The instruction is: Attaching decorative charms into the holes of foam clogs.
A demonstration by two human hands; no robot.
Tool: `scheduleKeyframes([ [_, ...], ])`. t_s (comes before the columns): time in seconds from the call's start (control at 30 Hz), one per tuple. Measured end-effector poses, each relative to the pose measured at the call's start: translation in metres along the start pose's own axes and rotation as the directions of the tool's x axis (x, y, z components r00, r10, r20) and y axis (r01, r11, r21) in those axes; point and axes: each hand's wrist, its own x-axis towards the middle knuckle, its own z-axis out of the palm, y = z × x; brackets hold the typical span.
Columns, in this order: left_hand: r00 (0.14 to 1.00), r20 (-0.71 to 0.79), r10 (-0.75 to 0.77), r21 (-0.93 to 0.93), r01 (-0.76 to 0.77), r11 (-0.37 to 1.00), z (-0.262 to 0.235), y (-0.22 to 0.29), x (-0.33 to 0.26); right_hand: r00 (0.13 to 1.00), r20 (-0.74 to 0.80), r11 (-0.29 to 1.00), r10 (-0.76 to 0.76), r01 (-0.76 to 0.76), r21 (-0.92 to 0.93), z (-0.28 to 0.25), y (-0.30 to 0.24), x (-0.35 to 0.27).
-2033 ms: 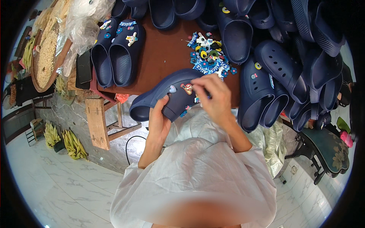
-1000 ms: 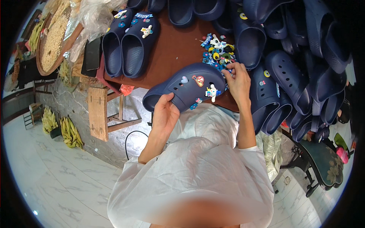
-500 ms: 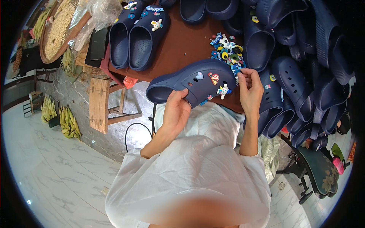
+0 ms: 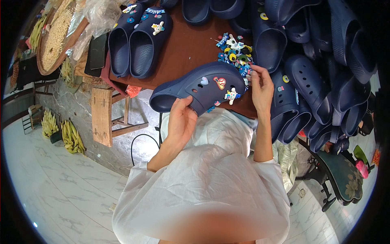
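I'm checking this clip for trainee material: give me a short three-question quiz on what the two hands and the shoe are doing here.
1. True or false: the left hand grips the navy-blue foam clog with holes at its lower edge.
2. Which is the right hand nearest? A) the pile of small colourful shoe charms B) the bunch of yellow bananas C) the round woven tray of grain
3. Fill in: the finished pair of decorated navy clogs sits on the ____ table top.

Key: 1 true; 2 A; 3 brown.
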Motion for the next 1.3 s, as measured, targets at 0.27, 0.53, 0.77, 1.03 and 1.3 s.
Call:
scheduleKeyframes([
  [0.27,0.998,0.037,0.05,0.096,-0.053,0.994,0.01,-0.002,-0.009,0.963,0.197,0.968,-0.185,0.144,0.206,0.027,-0.055,-0.052],
  [0.53,0.983,0.15,0.111,0.2,-0.14,0.97,0.006,-0.018,-0.015,0.952,0.218,0.975,-0.217,0.224,-0.007,0.06,-0.071,-0.073],
  [0.77,0.972,0.168,0.164,0.265,-0.204,0.942,0.003,-0.024,-0.015,0.963,0.176,0.977,-0.206,0.212,-0.018,0.06,-0.066,-0.076],
  [1.03,0.972,0.145,0.185,0.252,-0.217,0.943,-0.001,-0.025,-0.008,0.946,0.132,0.954,-0.295,0.299,-0.015,0.068,-0.055,-0.08],
  [1.3,0.981,0.063,0.181,0.27,-0.191,0.944,-0.007,-0.02,0.002,0.905,0.214,0.913,-0.367,0.395,-0.103,0.062,-0.051,-0.089],
])
